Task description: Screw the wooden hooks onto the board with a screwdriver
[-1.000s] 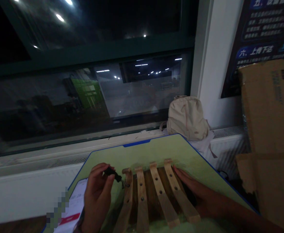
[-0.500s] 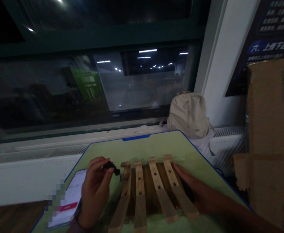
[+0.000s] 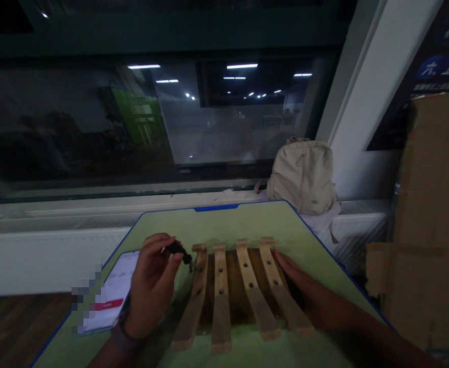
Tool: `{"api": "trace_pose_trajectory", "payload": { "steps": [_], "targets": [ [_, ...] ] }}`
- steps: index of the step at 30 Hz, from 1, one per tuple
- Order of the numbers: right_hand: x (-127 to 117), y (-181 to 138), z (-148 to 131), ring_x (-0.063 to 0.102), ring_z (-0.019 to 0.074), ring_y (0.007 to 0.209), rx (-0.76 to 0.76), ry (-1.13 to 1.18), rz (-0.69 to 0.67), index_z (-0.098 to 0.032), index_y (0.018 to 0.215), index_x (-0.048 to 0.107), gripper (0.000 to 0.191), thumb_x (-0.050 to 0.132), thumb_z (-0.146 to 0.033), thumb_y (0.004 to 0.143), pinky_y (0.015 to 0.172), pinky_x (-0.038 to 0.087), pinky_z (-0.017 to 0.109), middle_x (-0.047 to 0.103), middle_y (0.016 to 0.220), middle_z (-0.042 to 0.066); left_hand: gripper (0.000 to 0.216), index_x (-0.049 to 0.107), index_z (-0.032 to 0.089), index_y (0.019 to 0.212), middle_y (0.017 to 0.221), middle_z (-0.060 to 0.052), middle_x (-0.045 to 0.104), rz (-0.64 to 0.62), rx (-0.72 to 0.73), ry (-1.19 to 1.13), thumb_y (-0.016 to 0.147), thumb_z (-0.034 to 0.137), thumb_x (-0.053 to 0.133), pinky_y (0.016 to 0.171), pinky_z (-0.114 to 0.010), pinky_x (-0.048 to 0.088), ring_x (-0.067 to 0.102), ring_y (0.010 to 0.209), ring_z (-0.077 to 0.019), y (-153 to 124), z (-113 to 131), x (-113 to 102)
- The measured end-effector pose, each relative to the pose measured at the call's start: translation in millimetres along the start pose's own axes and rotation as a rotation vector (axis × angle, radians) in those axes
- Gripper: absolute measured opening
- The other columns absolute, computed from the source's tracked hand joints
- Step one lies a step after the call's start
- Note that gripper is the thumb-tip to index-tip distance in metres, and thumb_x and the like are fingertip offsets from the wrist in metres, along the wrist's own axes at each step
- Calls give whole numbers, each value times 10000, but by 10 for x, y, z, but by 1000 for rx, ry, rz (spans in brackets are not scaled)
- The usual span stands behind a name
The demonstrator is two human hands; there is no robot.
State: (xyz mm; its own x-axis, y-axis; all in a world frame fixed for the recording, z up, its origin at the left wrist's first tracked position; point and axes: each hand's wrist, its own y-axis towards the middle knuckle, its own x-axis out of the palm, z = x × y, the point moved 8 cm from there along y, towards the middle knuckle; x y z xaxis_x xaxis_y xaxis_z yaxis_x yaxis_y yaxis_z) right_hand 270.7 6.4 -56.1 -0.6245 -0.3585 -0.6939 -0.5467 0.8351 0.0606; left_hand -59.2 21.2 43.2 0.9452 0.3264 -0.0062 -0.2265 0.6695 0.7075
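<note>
Only the person's head has dipped; left hand [image 3: 153,286] pinches a black-handled tool [image 3: 178,250], right hand [image 3: 301,286] touches a curved pale wooden slat [image 3: 283,295], grip unclear.

Slatted frame [image 3: 235,291] on bench [image 3: 171,222], 4 slats [image 3: 220,309] running front to back. Left of it, my left hand [image 3: 153,280] with a hand tool [image 3: 178,250], tip at leftmost slat; my right hand [image 3: 301,282] along the frame's right side. Phone [image 3: 113,291] left of my left hand. Behind bench: window [image 3: 224,133]; backpack [image 3: 303,176] past far-right corner. Cardboard box [image 3: 431,214] right.
</note>
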Motion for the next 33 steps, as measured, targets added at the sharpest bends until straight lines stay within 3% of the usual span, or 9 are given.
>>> {"api": "trace_pose_trajectory", "payload": {
  "steps": [3, 8, 12, 16, 22, 25, 30, 33],
  "targets": [
    [0, -2, 11, 38, 365, 1586, -31, 2, 3, -183, 1642, -104, 1233, 752, -556, 837, 1275, 107, 532, -46, 1734, 132, 212, 705, 217, 1004, 975, -26, 681, 40, -26, 15, 820, 253, 804, 713, -206, 588, 679, 827, -124, 18, -5, -20],
    [-18, -6, -13, 24, 376, 1586, -49, 26, -12, -177, 1643, -112, 1262, 737, -614, 817, 1270, 103, 543, -47, 1737, 133, 342, 652, 204, 1277, 1100, -79, 745, -23, -166, -37, 954, 319, 656, 907, -344, 612, 742, 964, -180, -33, -75, 45],
    [-38, -17, -62, -2, 375, 1586, -32, 35, -37, -175, 1646, -109, 1273, 722, -645, 805, 1275, 83, 536, -61, 1739, 107, 261, 710, 213, 1173, 1155, -95, 694, -52, -56, 3, 946, 329, 655, 869, -345, 607, 714, 973, -193, 3, 38, 59],
    [-43, -33, -53, -13, 385, 1584, 2, 25, -50, -183, 1641, -134, 1287, 717, -646, 795, 1274, 74, 554, -80, 1738, 99, 256, 766, 239, 1109, 1012, -57, 644, -39, 63, 138, 861, 300, 755, 740, -269, 562, 643, 891, -162, 61, 124, 37],
    [-23, -46, 29, 11, 386, 1585, 41, 2, -64, -201, 1640, -149, 1258, 688, -653, 816, 1278, 75, 540, -70, 1741, 94, 383, 626, 229, 1343, 1099, -80, 709, -51, -71, 6, 969, 312, 627, 842, -323, 594, 706, 917, -171, -13, -30, 92],
    [-20, -43, 57, 5, 387, 1584, 37, -15, -66, -199, 1639, -150, 1256, 688, -647, 819, 1280, 78, 524, -72, 1742, 88, 326, 622, 217, 1302, 1152, -103, 704, -75, -77, -61, 1001, 331, 570, 884, -359, 600, 722, 962, -192, -42, -40, 133],
    [-12, -47, 75, -34, 374, 1584, 20, -5, -81, -204, 1636, -166, 1254, 683, -651, 827, 1277, 57, 517, -102, 1740, 87, 252, 709, 233, 1135, 1066, -62, 637, -82, 55, -12, 886, 265, 731, 770, -275, 587, 674, 891, -155, -7, 64, 129],
    [-15, -59, 87, -20, 369, 1587, 23, -9, -75, -225, 1632, -177, 1239, 683, -631, 837, 1276, 56, 525, -104, 1741, 77, 291, 679, 220, 1199, 1004, -58, 675, -53, -21, 5, 914, 276, 698, 770, -285, 596, 689, 870, -156, -2, 4, 126]
  ]
}}
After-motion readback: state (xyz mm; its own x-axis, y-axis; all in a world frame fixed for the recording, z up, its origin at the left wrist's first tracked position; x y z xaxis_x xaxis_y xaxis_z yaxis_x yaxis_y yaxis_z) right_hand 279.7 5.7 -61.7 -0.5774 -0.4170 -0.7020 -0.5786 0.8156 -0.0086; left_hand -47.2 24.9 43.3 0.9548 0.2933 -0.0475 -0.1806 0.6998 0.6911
